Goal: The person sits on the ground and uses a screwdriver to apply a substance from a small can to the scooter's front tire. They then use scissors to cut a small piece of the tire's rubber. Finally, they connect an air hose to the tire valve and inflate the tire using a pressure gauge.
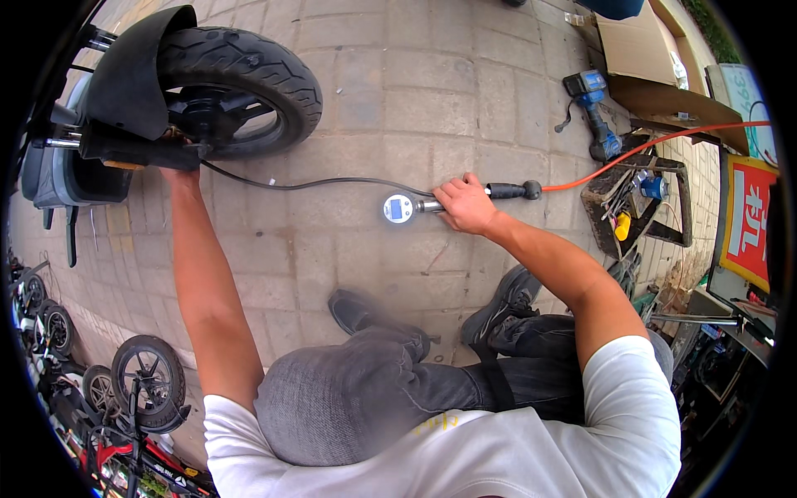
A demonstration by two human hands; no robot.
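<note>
My right hand [466, 205] is wrapped round the handle of a tyre inflator, whose round digital gauge [398, 209] faces up beside my fingers. From the inflator a thin black hose [332, 180] runs left to the front wheel of a scooter. The wheel has a black treaded tyre [249, 70] and dark spokes. My left hand [180, 173] reaches in at the wheel by the black fork leg [158, 153]. Its fingers are mostly hidden behind the fork, so their grip does not show. An orange air hose [598, 170] leads off right from the inflator's black end fitting [531, 190].
A blue cordless impact wrench [594, 112] lies on the paving at the right. Near it sits a tool tray [682, 203] with a blue can and hand tools. Behind stands an open cardboard box [639, 46]. Parked bikes [148, 382] fill the lower left.
</note>
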